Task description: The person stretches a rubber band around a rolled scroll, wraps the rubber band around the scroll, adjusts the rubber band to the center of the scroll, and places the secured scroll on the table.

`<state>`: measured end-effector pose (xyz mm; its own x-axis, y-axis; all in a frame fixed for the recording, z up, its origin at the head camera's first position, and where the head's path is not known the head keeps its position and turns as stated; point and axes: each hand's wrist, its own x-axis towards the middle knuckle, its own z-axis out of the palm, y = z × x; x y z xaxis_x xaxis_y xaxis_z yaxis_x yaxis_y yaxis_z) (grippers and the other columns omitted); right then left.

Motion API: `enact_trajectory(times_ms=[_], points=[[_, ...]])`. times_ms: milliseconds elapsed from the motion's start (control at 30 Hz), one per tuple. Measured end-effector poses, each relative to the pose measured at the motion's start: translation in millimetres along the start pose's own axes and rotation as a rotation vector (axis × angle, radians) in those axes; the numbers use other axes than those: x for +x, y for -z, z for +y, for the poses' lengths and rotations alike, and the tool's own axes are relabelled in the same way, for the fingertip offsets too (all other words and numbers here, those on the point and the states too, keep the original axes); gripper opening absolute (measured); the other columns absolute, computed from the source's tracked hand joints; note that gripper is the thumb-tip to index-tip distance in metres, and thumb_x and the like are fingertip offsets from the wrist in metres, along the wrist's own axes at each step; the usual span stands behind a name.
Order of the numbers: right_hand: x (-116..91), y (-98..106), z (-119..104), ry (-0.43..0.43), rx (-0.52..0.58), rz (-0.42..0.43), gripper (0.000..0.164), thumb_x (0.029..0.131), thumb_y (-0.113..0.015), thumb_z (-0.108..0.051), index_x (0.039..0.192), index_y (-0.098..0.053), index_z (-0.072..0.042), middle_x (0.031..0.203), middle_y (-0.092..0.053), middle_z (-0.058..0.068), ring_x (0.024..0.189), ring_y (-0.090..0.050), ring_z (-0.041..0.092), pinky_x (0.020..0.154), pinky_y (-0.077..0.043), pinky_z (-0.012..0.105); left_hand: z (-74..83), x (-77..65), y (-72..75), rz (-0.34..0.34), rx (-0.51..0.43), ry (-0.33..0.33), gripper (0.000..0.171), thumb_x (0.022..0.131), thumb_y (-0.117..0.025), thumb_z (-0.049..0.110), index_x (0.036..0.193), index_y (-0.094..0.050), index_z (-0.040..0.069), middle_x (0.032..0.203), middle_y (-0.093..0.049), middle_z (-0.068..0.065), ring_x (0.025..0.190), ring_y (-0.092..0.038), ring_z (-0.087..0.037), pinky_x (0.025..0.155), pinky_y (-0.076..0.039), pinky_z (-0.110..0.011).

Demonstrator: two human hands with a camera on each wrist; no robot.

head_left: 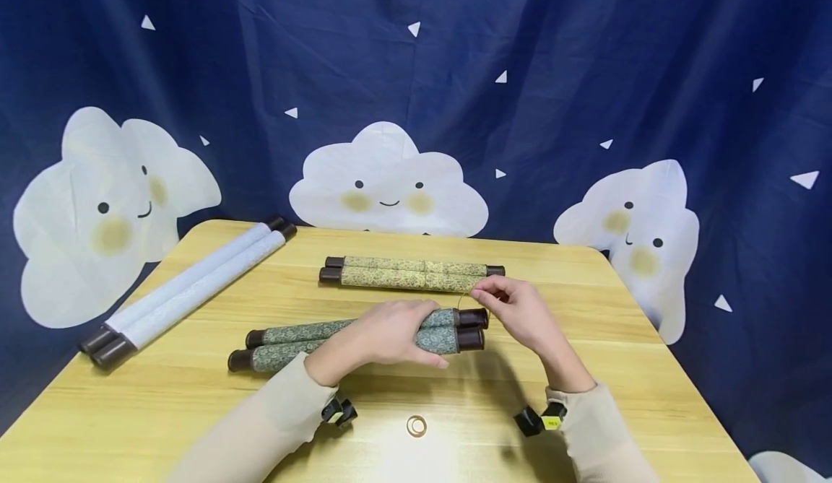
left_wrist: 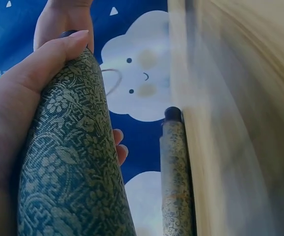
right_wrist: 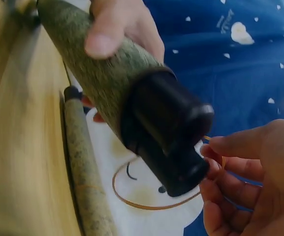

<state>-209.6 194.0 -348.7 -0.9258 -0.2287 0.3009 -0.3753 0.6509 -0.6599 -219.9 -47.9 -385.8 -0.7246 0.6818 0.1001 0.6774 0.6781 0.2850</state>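
Note:
My left hand (head_left: 393, 331) grips a green floral scroll (head_left: 292, 353), rolled from both ends into two parallel rolls, from above. The scroll is raised and tilted, its dark end caps (right_wrist: 173, 110) pointing toward my right hand (head_left: 523, 313). Thumb and fingertips of that right hand pinch a thin tan rubber band (right_wrist: 146, 208). In the right wrist view the band hangs as a wide loop beside the caps. Part of the same rubber band (left_wrist: 120, 80) shows past the scroll in the left wrist view.
A yellow patterned scroll (head_left: 383, 278) lies behind my hands, with a band around its rolls. At the left table edge lies a longer pale blue scroll (head_left: 201, 281). Small tan rubber bands (head_left: 425, 425) rest near the front of the wooden table (head_left: 552, 266).

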Motion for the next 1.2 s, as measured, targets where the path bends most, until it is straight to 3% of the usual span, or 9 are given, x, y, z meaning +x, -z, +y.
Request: enact_trajectory(times_ms=[267,500,633,733,800,900,967,1067,1200], points=[[-10.5,-1.0,-20.4,0.051,-0.011,0.001,0.007,0.094,-0.067,-0.018,0.093,-0.073,-0.015,0.079,-0.064,-0.006,0.067,-0.053,0.014,0.054,-0.043,0.028,-8.6,2.5,3.8,0.046,-0.029,0.064,0.097,0.076,-0.058,0.078,0.142,-0.045,0.009,0.122,-0.061,-0.006,0.097,-0.062,-0.019,0.083,-0.054,-0.037],[-17.3,-8.6,-35.1,0.081,-0.057,-0.045,0.007,0.096,-0.065,-0.019,0.092,-0.070,-0.018,0.078,-0.064,-0.012,0.070,-0.059,0.008,0.061,-0.048,0.029,-19.0,0.5,19.0,0.151,0.008,0.184,0.106,0.074,-0.050,0.085,0.145,-0.042,0.006,0.137,-0.055,-0.012,0.111,-0.061,-0.030,0.092,-0.052,-0.045],[-20.8,-23.6,-40.0,0.090,-0.073,-0.055,0.007,0.096,-0.064,-0.018,0.091,-0.068,-0.020,0.074,-0.062,-0.015,0.067,-0.058,0.003,0.060,-0.049,0.027,-21.3,-1.0,27.4,0.212,-0.013,0.258,0.106,0.074,-0.056,0.081,0.146,-0.039,0.006,0.134,-0.057,-0.016,0.110,-0.061,-0.033,0.090,-0.053,-0.048],[-26.2,-39.6,-47.2,0.163,-0.085,-0.066,0.006,0.095,-0.065,-0.018,0.092,-0.069,-0.017,0.073,-0.062,-0.015,0.065,-0.057,0.001,0.059,-0.050,0.024,-21.0,-0.6,28.8,0.217,-0.040,0.297,0.108,0.074,-0.063,0.077,0.148,-0.035,0.004,0.127,-0.061,-0.018,0.098,-0.065,-0.032,0.083,-0.056,-0.044],[-30.1,-49.5,-53.2,0.241,-0.114,-0.054,0.005,0.094,-0.066,-0.017,0.091,-0.069,-0.016,0.074,-0.063,-0.015,0.066,-0.058,0.001,0.060,-0.051,0.022,-19.8,0.4,26.9,0.200,-0.030,0.301,0.110,0.073,-0.066,0.074,0.149,-0.034,0.002,0.127,-0.061,-0.020,0.097,-0.065,-0.033,0.085,-0.055,-0.043],[-30.7,-56.1,-64.3,0.324,-0.166,-0.026,0.005,0.093,-0.067,-0.017,0.090,-0.070,-0.014,0.076,-0.064,-0.012,0.070,-0.058,0.003,0.062,-0.052,0.022,-16.4,1.4,21.4,0.181,0.016,0.247,0.103,0.075,-0.070,0.068,0.144,-0.040,-0.003,0.131,-0.058,-0.020,0.103,-0.064,-0.034,0.091,-0.053,-0.043],[-25.0,-53.6,-71.9,0.323,-0.180,-0.021,0.005,0.092,-0.068,-0.018,0.088,-0.070,-0.016,0.077,-0.064,-0.011,0.070,-0.058,0.004,0.062,-0.051,0.022,-13.3,1.5,16.3,0.194,0.066,0.179,0.092,0.077,-0.072,0.063,0.136,-0.049,-0.004,0.125,-0.062,-0.017,0.104,-0.064,-0.032,0.090,-0.054,-0.041],[-7.0,-42.7,-81.9,0.259,-0.174,-0.065,0.006,0.092,-0.069,-0.020,0.088,-0.070,-0.016,0.075,-0.064,-0.010,0.064,-0.055,0.005,0.060,-0.049,0.023,-8.5,0.5,8.0,0.254,0.133,0.054,0.078,0.079,-0.073,0.058,0.126,-0.057,-0.002,0.108,-0.067,-0.012,0.091,-0.066,-0.026,0.079,-0.057,-0.035],[23.4,-23.1,-89.6,0.135,-0.178,-0.165,0.010,0.094,-0.065,-0.020,0.087,-0.069,-0.014,0.072,-0.064,-0.008,0.061,-0.054,0.007,0.063,-0.047,0.028,-1.5,-1.1,0.3,0.334,0.230,-0.041,0.082,0.078,-0.071,0.063,0.128,-0.055,-0.001,0.095,-0.066,-0.006,0.078,-0.066,-0.021,0.070,-0.057,-0.031]])
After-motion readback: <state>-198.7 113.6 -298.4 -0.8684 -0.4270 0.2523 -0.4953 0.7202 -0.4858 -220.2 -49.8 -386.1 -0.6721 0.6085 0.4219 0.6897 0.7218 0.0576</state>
